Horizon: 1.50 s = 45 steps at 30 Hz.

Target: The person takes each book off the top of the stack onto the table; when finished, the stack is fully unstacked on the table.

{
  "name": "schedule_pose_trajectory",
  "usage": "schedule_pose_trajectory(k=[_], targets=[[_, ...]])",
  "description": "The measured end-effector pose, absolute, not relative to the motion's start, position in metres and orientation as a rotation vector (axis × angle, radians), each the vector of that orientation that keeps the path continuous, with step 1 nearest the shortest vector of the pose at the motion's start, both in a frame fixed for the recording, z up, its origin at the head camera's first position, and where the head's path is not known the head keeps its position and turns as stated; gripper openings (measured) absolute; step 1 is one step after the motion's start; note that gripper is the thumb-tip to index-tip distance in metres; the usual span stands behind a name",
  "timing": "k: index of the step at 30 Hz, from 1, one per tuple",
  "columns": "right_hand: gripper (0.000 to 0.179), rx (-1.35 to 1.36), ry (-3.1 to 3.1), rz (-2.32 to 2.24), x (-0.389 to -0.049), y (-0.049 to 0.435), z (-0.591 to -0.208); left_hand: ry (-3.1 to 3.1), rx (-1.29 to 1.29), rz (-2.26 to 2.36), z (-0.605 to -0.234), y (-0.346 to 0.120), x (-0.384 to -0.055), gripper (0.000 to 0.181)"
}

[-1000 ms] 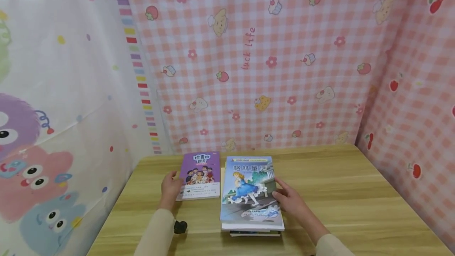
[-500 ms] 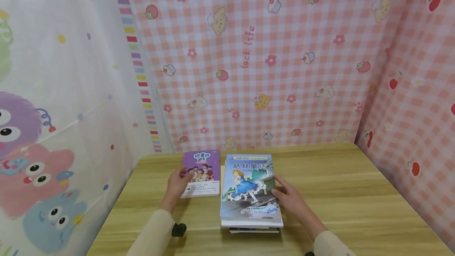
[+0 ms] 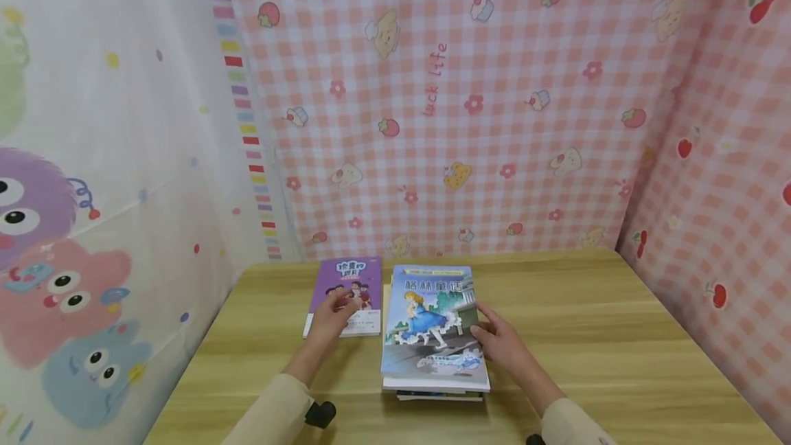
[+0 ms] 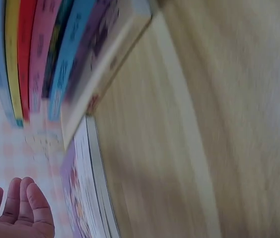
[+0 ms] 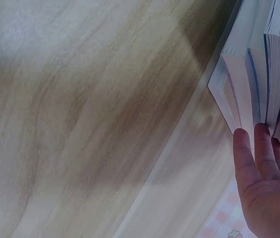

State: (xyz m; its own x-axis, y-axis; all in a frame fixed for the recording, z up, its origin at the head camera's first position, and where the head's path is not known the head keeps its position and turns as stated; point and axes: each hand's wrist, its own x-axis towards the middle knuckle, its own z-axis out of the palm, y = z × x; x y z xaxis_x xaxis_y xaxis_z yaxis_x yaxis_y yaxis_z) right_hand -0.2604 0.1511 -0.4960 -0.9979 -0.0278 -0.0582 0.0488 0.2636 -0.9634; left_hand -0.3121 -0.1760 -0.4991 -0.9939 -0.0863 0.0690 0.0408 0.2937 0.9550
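A thick stack of books lies on the table, topped by a blue storybook with a girl in a blue dress on its cover. My right hand is at the stack's right side; in the right wrist view its extended fingers touch the page edges. Left of the stack, a purple paperback with drawn children and a white lower band lies flat. Over its lower part is my left hand, holding nothing, fingers loosely bent, hiding some of the cover.
In the left wrist view, the stack's coloured spines stand beside the purple paperback. The wooden table reaches back to a pink checked cloth. A white patterned cloth hangs at the left.
My left hand has moved right, from the purple paperback's left edge to over its cover. The right hand stays beside the stack. The view has shifted slightly.
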Motion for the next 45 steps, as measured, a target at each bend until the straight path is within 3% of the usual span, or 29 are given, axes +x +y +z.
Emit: schedule_pose_trajectory(k=[8,22,45], targets=[[0.053,0.016,2.472,-1.827,-0.26,0.15,-0.49,-2.423,-0.027,-1.89,-0.496,-0.151,-0.299,0.048],[0.052,0.039,2.467,-1.85,-0.257,0.15,-0.489,-2.481,-0.152,-1.988,-0.504,-0.127,-0.278,0.062],[0.052,0.03,2.466,-1.855,-0.257,0.148,-0.489,-2.531,-0.203,-2.042,-0.502,-0.129,-0.277,0.067]])
